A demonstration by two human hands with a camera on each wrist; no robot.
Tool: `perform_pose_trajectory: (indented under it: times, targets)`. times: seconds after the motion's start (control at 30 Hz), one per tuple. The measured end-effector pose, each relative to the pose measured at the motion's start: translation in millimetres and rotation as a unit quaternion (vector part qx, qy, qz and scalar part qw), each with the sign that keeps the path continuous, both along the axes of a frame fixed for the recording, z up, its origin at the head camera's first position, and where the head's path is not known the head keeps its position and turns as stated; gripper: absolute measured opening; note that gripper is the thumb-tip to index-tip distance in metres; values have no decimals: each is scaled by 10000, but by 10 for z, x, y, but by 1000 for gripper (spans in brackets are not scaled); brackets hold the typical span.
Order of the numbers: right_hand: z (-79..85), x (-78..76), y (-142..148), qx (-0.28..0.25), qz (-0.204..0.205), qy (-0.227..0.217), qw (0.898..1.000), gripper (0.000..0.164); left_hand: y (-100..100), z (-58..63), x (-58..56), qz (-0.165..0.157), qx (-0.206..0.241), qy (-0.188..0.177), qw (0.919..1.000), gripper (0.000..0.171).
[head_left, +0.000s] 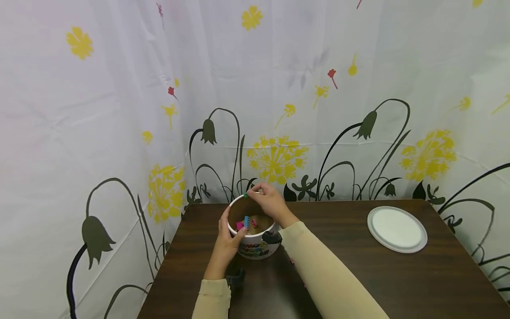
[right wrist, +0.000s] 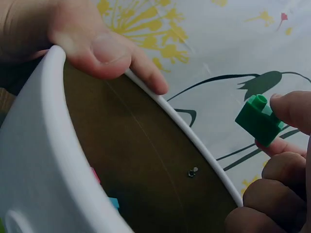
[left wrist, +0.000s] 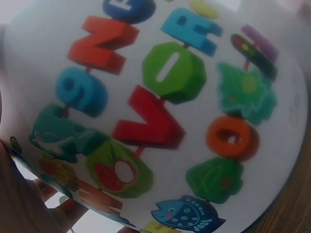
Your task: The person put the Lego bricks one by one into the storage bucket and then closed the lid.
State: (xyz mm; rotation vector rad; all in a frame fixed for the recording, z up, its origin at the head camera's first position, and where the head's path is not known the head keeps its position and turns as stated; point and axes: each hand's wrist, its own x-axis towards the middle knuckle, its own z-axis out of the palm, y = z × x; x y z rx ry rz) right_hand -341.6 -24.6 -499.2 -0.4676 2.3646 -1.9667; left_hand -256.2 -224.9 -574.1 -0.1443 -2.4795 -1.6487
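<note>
A white bucket (head_left: 255, 252) with coloured letters and animal pictures on its wall is tilted over the table, showing its brown inside. My left hand (head_left: 226, 243) grips it by the left side, thumb over the rim. At the far rim my right hand (head_left: 272, 204) pinches a small green toy block (right wrist: 260, 121) between thumb and forefinger. A blue block (head_left: 246, 222) and pink blocks (head_left: 239, 226) lie inside the bucket. In the left wrist view, the printed wall (left wrist: 160, 121) fills most of the picture.
A round white lid or plate (head_left: 397, 229) lies at the right of the dark wooden table (head_left: 338, 217). Small pink pieces (head_left: 292, 261) show beside the right sleeve. A flowered white curtain (head_left: 271, 88) hangs behind the table.
</note>
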Motion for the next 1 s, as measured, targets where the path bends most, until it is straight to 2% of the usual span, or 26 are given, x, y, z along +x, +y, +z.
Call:
perform_pose_trajectory:
  times: [0.1,0.33,0.57,0.87,1.0]
  targets:
    - [3,-19,5,-18,139,-44,9999,32,-2,4,-10,5,5,-6,10000,94]
    - [-51,-53,34,-591,435,-457,9963,28,-1,-22,-6,-26,-23,-78,10000,95]
    - [-34,-44,47,-755,477,-560,9944,30,0,-28,-10,12,-33,-127,9999,95]
    - [-11,-98,104,-1409,664,-999,9827,31,2,-16,-23,0,64,-212,9998,95]
    - [-16,-108,121,-1514,750,-1026,9803,31,1,-21,-18,26,35,-191,9998,95]
